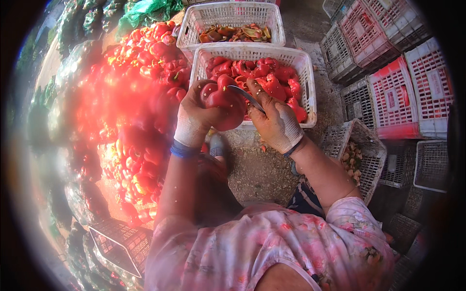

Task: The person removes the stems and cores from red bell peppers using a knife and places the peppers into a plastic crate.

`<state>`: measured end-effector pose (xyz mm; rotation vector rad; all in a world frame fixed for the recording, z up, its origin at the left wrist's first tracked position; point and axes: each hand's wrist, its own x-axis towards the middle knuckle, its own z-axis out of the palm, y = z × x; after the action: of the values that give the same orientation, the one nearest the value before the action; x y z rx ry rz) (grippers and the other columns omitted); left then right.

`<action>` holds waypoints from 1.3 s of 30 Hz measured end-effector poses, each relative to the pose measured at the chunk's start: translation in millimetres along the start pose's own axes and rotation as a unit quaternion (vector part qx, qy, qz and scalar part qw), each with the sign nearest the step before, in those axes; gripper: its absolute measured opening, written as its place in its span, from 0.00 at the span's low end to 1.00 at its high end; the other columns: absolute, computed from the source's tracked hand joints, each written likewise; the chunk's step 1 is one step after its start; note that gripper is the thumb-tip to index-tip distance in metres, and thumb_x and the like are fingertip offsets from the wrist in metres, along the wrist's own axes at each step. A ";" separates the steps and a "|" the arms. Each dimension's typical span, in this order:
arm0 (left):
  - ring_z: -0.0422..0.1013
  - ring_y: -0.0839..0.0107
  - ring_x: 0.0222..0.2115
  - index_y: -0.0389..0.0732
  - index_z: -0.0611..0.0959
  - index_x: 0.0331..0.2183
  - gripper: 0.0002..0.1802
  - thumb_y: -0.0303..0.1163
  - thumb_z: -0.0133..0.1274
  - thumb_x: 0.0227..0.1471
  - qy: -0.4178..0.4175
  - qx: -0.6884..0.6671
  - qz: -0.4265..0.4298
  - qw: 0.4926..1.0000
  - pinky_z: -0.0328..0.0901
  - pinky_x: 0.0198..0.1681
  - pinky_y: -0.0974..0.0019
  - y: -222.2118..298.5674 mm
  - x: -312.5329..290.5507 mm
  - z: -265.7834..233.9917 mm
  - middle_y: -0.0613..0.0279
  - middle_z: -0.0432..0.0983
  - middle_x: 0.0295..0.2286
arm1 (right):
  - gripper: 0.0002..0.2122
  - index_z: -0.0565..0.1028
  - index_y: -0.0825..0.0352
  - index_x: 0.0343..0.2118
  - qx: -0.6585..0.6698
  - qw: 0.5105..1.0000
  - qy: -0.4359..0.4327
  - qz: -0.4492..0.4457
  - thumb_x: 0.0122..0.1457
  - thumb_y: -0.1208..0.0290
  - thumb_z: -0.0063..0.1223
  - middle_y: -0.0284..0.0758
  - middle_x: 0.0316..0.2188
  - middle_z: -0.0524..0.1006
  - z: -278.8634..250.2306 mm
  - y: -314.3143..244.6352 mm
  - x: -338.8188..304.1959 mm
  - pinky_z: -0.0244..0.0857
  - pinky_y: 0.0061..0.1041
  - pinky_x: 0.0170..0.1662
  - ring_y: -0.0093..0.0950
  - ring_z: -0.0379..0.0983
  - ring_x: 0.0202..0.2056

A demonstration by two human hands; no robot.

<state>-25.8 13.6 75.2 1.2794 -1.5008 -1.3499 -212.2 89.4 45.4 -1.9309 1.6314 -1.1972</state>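
My left hand (192, 116), in a worn white glove, is closed around a large red bell pepper (227, 107). In my right hand (277, 123), gloved the same way, is a small knife (246, 96) with a curved metal blade. Its blade points left and reaches the top of the pepper; whether the tip is inside the flesh I cannot tell. Both hands are above the near edge of a white plastic crate (310, 92) filled with red peppers (272, 87), several of them cut open.
Behind stands another white crate (233, 9) holding green and brownish pepper scraps (238, 34). A big heap of red peppers (141, 160) lies to the left, partly blurred by glare. Stacked red and grey crates (393, 102) line the right, beside a tilted crate (374, 155) with pale scraps.
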 end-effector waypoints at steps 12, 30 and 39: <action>0.74 0.74 0.34 0.37 0.79 0.41 0.24 0.19 0.60 0.35 0.049 -0.075 -0.052 0.995 0.71 0.38 0.70 -32.0 21.4 83.2 0.62 0.79 0.33 | 0.21 0.67 0.71 0.54 -0.082 0.970 -0.145 0.175 0.58 0.70 0.45 0.51 0.27 0.77 -24.4 51.8 -6.9 0.69 0.41 0.35 0.47 0.76 0.30; 0.70 0.55 0.48 0.30 0.72 0.50 0.31 0.26 0.51 0.40 -0.166 -0.632 -0.096 0.750 0.65 0.54 0.52 -53.6 58.6 70.5 0.49 0.74 0.46 | 0.22 0.69 0.65 0.56 0.204 0.973 0.001 0.110 0.59 0.68 0.53 0.30 0.29 0.77 -51.3 68.5 -12.0 0.64 0.18 0.27 0.19 0.72 0.27; 0.71 0.66 0.47 0.34 0.68 0.55 0.30 0.41 0.51 0.56 -0.168 -0.227 0.010 0.959 0.67 0.51 0.62 -39.5 40.0 110.8 0.56 0.74 0.45 | 0.31 0.67 0.66 0.55 0.394 0.896 -0.001 0.204 0.49 0.60 0.65 0.29 0.35 0.75 -56.8 68.8 7.7 0.68 0.17 0.31 0.15 0.72 0.29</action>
<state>-133.0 4.3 13.0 0.7694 -1.3017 -1.8368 -299.9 77.2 32.2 -1.0231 1.1747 -1.3708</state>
